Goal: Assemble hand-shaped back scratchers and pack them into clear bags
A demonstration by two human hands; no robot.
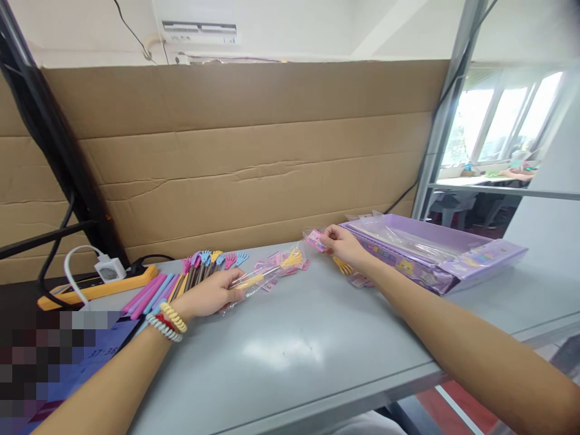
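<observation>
My left hand (pixel 216 293) is closed around a yellow back scratcher (pixel 254 280) with a hand-shaped head, which lies in a clear plastic sleeve. Farther right, my right hand (pixel 342 243) pinches a small pink printed card (pixel 316 240) with clear film around it. Just below that hand another yellow hand-shaped head (pixel 343 266) rests on the table. Several pink cards (pixel 276 264) lie in a loose pile between my hands. Left of my left hand is a row of back scratchers (pixel 206 261) with pink, blue, purple and yellow heads, partly covered by that hand.
An open purple box (pixel 408 254) holding clear plastic sleeves stands on the right of the grey table (pixel 290 362). At the left are a yellow power strip (pixel 97 290) with a white charger (pixel 110 268) plugged in. A cardboard sheet (pixel 254 157) walls the back.
</observation>
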